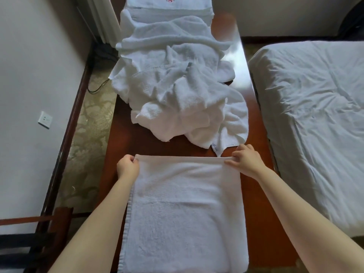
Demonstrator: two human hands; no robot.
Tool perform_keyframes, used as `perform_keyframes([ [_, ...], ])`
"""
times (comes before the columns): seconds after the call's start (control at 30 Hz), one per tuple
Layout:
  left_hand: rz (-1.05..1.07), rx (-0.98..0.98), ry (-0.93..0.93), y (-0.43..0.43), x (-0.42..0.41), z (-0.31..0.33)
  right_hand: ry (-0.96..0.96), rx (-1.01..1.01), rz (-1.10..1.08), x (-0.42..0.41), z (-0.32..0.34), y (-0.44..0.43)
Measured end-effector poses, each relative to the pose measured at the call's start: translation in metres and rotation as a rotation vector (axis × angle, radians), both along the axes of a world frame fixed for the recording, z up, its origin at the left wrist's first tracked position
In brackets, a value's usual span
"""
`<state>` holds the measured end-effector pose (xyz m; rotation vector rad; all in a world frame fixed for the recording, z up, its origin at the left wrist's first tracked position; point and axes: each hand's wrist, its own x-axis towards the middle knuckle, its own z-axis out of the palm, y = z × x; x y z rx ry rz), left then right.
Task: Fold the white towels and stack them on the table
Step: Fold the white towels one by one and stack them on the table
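I saw the left hand (127,166) curled, pinching the far left corner of the folded towel (183,209) on the table (256,203); the right hand (247,160) pinched its far right corner, the crumpled pile (177,95) just beyond the fingers.

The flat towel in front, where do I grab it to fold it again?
Probably by its two far corners, one from each side, as the left hand and right hand pinch them now. The flat towel lies smooth on the table, so only its edges give fingers something to pinch.
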<state>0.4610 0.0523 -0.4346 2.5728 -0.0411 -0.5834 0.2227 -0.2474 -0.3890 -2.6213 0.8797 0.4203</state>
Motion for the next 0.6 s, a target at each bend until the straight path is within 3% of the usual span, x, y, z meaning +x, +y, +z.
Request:
perform_keyframes([
  [0.17, 0.135, -0.067, -0.038, -0.005, -0.012, 0.009, -0.224, 0.222, -0.252, -0.01, -0.002, 0.003],
  [0.4, 0.244, -0.315, -0.095, 0.004, -0.036, 0.037, -0.506, 0.545, -0.71, -0.022, -0.016, 0.027],
  [0.6, 0.192, -0.485, -0.139, 0.017, -0.053, 0.068, -0.555, 0.769, -0.744, -0.038, 0.003, 0.023],
])
